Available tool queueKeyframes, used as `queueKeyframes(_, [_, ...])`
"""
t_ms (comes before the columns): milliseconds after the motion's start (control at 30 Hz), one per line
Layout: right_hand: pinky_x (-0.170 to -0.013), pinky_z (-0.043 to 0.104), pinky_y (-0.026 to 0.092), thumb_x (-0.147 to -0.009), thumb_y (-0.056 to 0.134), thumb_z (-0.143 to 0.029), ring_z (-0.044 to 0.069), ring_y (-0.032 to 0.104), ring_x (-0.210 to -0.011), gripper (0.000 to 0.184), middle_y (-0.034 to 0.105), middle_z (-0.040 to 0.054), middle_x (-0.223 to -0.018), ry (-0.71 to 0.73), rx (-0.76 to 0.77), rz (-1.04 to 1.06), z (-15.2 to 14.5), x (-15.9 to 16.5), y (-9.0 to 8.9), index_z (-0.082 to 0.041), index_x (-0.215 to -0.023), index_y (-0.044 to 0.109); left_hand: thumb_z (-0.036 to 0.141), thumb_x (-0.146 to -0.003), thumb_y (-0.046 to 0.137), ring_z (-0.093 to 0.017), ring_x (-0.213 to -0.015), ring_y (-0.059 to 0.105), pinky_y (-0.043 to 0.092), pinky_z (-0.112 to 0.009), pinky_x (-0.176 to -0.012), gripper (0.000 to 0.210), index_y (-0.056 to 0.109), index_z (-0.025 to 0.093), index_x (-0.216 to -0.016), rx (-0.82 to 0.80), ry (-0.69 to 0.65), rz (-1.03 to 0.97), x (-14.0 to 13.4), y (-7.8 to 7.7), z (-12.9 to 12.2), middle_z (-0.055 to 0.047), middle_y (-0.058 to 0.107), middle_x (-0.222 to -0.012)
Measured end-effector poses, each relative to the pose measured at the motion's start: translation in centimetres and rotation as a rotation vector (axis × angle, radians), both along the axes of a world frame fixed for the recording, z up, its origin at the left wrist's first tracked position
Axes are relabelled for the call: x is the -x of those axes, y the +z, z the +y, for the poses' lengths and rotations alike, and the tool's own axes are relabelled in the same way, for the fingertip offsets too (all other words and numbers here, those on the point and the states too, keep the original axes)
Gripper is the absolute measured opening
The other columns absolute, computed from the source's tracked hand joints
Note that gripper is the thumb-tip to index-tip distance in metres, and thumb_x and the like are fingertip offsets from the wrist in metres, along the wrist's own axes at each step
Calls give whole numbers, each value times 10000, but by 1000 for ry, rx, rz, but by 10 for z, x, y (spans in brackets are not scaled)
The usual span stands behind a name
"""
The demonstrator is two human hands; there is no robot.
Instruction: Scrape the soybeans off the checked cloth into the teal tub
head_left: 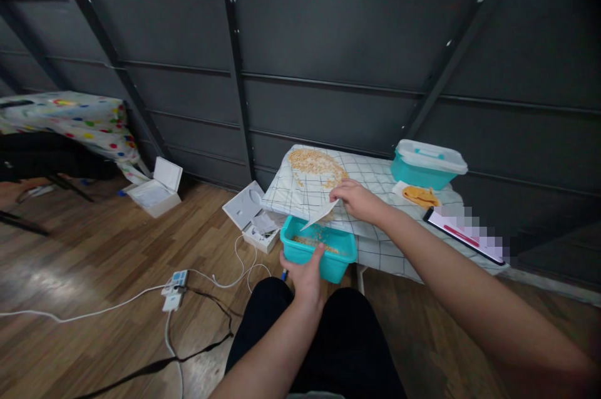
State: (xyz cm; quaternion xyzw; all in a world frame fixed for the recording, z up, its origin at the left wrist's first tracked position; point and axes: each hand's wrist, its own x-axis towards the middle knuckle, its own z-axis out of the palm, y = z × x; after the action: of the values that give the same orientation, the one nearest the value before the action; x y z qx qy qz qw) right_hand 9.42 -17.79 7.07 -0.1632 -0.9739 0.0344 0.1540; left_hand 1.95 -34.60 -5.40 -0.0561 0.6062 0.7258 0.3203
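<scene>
My left hand [304, 270] grips the near side of a teal plastic tub [337, 269], holding it at the table's front edge just above my knees. Yellow kernels [305, 240] lie in the tub's bottom, and a few seem to be falling into it. Between the fingers of my right hand [352, 197] is a thin white card [320, 214], tilted down over the tub's far rim. Behind it, a spread-out heap of yellow kernels [312, 162] lies on the checked tablecloth [282, 192].
On the table's right stand a lidded teal box [425, 167], an orange-yellow item [421, 196] and a tablet [462, 235]. Open white boxes [256, 217] sit on the floor to the left, near a power strip [175, 289] with cables. A dark panelled wall [323, 36] rises behind.
</scene>
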Motion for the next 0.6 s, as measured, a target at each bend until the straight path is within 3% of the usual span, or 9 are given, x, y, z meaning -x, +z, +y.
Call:
queueKeyframes(100, [-931, 347, 390, -729, 416, 18, 207, 578, -996, 422, 705, 77, -996, -122, -42, 36, -7, -5, 9, -177, -982, 693, 333, -499, 925, -258, -1027, 661, 523, -434, -897, 1110, 264, 260, -1388, -6, 3, 16, -1, -1, -1, -138, 595, -1217])
queueKeyframes(200, [-934, 350, 398, -811, 417, -29, 224, 599, -1037, 434, 694, 105, -1120, -375, -135, 10, -13, -12, 23, -175, -1144, 656, 295, -524, 918, -246, -1019, 663, 538, -412, -874, 1091, 257, 269, -1391, -55, 2, -2, -3, 3, -2, -127, 601, -1211])
queueKeyframes(333, [-844, 345, 442, -851, 409, -71, 259, 644, -973, 452, 701, 147, -1091, -664, -201, -135, -20, -21, 35, -168, -1243, 611, 242, -561, 901, -225, -979, 672, 555, -386, -842, 1085, 225, 276, -1408, -95, -7, -49, -6, 8, -2, -115, 612, -1193])
queueKeyframes(600, [-733, 310, 470, -878, 377, -106, 247, 668, -935, 464, 710, 136, -1081, -850, -83, -132, -31, -19, 16, -204, -1281, 587, 379, -517, 913, -235, -992, 665, 546, -396, -852, 1130, 232, 277, -1414, -19, -68, -2, -13, -3, -5, -108, 615, -1169])
